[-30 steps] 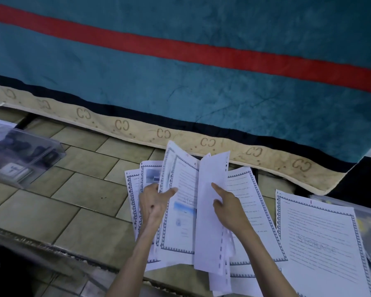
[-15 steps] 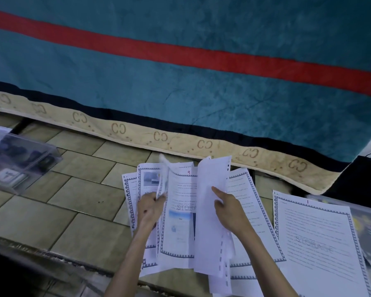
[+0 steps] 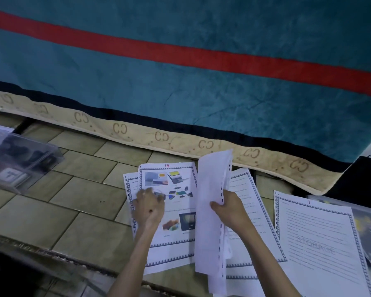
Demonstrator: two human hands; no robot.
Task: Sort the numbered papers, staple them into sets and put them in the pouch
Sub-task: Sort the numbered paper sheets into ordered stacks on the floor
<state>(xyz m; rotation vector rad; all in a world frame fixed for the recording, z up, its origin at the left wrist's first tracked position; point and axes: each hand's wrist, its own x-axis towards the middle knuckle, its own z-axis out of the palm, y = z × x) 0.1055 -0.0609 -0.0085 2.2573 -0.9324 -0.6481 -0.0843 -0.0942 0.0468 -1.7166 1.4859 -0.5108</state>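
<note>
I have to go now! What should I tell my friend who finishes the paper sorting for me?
Left hand: rests on the white picture page marked 14, atop the left pile; grip unclear.
Right hand: holds the upright bundle of white hole-punched sheets.
White text page marked 1 lies to the right on the tiled floor.
Done: sorting begun.
Left: finish sorting, staple the sets, put them in the pouch.

Two hands, left hand (image 3: 148, 207) and right hand (image 3: 229, 209), one sheaf of blank-backed sheets (image 3: 210, 211), one page numbered 14 (image 3: 176, 189), one page numbered 1 (image 3: 321, 249), one clear plastic box (image 3: 19, 159), one teal blanket (image 3: 201, 82)
</note>
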